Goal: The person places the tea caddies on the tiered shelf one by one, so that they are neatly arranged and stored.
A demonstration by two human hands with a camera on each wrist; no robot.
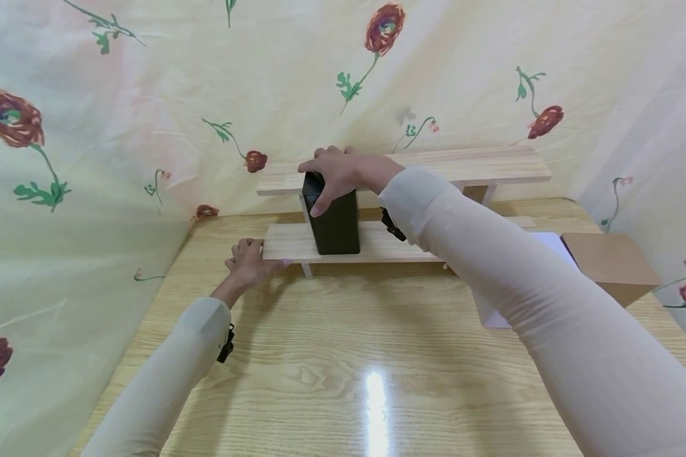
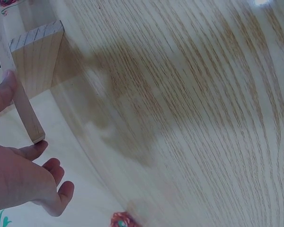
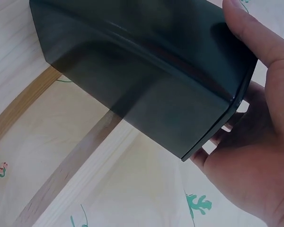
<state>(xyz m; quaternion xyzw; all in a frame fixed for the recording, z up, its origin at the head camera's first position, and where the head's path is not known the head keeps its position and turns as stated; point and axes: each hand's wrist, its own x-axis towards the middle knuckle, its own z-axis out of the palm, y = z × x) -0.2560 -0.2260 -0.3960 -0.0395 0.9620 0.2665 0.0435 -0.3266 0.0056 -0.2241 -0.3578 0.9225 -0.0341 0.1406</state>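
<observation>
The black box is gripped near its top by the right hand, with the thumb laid across its front face and the other fingers reaching over to the far side. It is held upright, its lower end seen over the lower board near the front edge; whether the board is touched cannot be told. Close behind it, the upper board runs past at a higher level.

The left corner of the lower board is held by the left hand between thumb and forefinger, while the other fingers are loosely bent off the wood. A slanted support is seen just beside them in the left wrist view.

The right part of the lower board is covered from sight by the right sleeve, as is much of the white box. Just beyond that, at the right, stands the brown box. The table is backed by a flowered cloth.
</observation>
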